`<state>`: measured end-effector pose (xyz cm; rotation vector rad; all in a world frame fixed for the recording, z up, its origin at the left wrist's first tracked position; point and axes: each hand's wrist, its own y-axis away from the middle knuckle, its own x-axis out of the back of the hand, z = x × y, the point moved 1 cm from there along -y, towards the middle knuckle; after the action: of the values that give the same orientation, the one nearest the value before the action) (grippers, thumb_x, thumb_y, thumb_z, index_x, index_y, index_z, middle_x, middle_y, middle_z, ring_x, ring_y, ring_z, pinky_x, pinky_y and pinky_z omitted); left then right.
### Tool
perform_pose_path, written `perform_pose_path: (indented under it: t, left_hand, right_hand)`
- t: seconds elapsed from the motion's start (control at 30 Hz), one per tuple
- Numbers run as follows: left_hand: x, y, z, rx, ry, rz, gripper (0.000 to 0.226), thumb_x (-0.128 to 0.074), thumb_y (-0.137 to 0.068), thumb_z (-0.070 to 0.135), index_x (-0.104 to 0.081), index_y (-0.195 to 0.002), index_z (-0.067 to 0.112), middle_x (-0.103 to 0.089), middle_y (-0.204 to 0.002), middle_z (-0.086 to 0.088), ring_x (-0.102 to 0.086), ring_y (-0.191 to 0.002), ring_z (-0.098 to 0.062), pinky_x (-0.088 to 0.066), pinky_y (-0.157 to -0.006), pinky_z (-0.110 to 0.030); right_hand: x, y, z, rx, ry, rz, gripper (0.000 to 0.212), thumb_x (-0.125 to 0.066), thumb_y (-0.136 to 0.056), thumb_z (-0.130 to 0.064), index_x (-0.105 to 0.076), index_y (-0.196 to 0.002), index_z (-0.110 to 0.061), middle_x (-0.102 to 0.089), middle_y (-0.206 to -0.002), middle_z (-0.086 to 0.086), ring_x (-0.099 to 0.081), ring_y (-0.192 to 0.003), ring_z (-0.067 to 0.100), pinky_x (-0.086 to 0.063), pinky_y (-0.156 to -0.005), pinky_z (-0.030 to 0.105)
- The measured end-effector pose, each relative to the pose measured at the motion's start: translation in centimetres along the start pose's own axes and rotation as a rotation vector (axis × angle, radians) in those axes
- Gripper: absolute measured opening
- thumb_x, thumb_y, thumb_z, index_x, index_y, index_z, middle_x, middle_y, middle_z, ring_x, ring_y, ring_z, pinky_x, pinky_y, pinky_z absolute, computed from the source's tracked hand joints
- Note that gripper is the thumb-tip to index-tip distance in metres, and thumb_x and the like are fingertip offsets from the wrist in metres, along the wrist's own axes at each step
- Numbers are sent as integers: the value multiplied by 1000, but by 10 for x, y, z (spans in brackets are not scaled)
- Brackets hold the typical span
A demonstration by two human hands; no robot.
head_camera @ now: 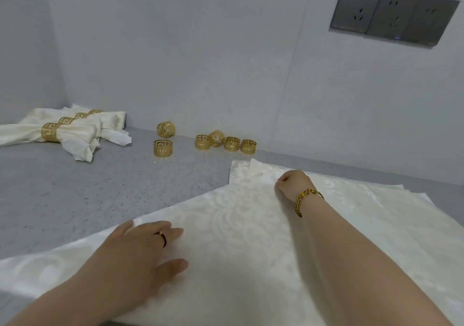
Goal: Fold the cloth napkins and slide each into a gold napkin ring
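Note:
A cream patterned napkin lies spread flat on the grey counter, on top of more napkins whose edges show at the right. My left hand rests flat on its near left part, fingers straight. My right hand, wearing a gold bracelet, is curled at the napkin's far corner and pinches the cloth there. Several loose gold napkin rings stand by the back wall. Several folded napkins in gold rings lie at the far left.
The stack of cream napkins spreads out to the right under the top one. A grey socket panel is on the white wall at the upper right. The walls meet in a corner at the left.

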<state>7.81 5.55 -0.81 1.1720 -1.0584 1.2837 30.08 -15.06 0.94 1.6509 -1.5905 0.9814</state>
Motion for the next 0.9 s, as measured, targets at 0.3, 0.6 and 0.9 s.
perform_pose_path:
  t: [0.3, 0.6, 0.9]
  left_hand:
    - [3, 0, -3, -9, -142, 139, 103, 20, -68, 79, -53, -126, 33, -43, -139, 5, -43, -125, -12, -21, -104, -29]
    - [-27, 6, 23, -194, -105, 93, 77, -1, -95, 52, -75, -89, 30, -73, -95, 6, -70, -83, -9, -13, -94, -17]
    - [-16, 9, 29, -136, -48, -52, 149, 44, -7, 75, 9, -145, 34, 21, -147, 18, 19, -138, -3, 11, -111, -27]
  right_hand:
    - [-15, -12, -2, -46, 113, 94, 23, -42, -90, -12, -61, -103, -16, -63, -108, 9, -56, -103, 27, -44, -81, 30]
    - [-15, -5, -12, 25, 305, 98, 33, -37, -94, -16, -44, -125, -11, -49, -128, 10, -39, -121, 28, -31, -96, 33]
    - [-8, 116, -36, 417, 253, -99, 33, -35, -94, -15, -52, -123, -11, -51, -127, 8, -44, -119, 25, -36, -97, 28]
